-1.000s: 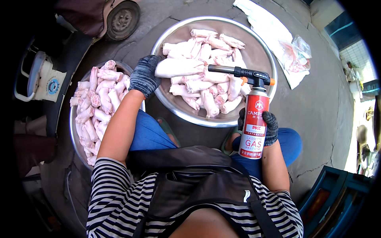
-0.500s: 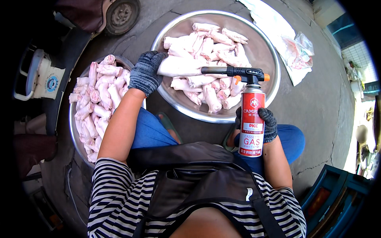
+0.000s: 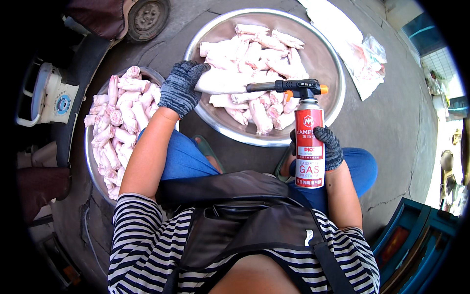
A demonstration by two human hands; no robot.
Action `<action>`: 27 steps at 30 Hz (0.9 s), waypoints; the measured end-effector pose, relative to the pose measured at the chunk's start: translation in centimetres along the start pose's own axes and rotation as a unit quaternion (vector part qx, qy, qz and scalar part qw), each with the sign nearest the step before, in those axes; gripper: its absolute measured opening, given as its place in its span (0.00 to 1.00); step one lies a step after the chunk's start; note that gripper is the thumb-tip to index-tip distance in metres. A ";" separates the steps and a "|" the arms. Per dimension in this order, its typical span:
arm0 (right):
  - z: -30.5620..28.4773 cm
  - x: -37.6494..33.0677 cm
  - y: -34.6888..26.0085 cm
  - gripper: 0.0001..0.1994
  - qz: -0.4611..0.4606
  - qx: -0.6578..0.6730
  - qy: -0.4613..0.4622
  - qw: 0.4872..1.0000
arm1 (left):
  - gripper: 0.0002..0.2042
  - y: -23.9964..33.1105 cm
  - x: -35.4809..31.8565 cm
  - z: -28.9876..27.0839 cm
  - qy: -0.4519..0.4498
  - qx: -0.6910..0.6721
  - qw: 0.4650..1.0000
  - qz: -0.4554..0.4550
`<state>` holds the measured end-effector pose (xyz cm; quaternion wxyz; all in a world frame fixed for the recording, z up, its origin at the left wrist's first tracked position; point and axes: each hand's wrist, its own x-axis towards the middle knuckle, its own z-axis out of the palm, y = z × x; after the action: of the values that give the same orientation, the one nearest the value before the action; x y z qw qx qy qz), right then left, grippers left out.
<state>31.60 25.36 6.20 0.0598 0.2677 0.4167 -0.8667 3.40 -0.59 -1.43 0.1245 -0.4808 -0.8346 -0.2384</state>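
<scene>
My left hand (image 3: 183, 88), in a dark grey knit glove, grips the end of a large pale pig's trotter (image 3: 223, 81) over the left side of a wide metal basin (image 3: 324, 54). My right hand (image 3: 329, 148), gloved alike, is wrapped round the red and white gas can of a blowtorch (image 3: 309, 142). The can stands upright, and its black nozzle (image 3: 264, 86) points left, its tip close to the trotter's right part. No flame can be made out. Several more pale trotters (image 3: 264, 115) are heaped in the basin beneath.
A second metal basin (image 3: 89, 161) full of trotters (image 3: 117, 132) stands at my left. Beyond it are a parked vehicle's wheel (image 3: 148, 19) and a white frame (image 3: 61, 100). A white sheet with a plastic bag (image 3: 372, 59) lies far right; a teal crate (image 3: 411, 240) sits near right.
The blowtorch in my right hand has shifted slightly up and left. My left hand keeps its hold on the trotter, almost in the same place.
</scene>
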 end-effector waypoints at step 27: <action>-2.0 0.0 1.0 0.33 -0.013 0.168 -0.088 0.982 | 0.23 0.6 -0.5 0.5 0.029 -0.092 0.995 0.002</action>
<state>32.75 26.26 4.52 0.0395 0.1908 0.2620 -0.9452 4.17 -0.47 -1.94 0.1045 -0.4847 -0.8041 -0.3279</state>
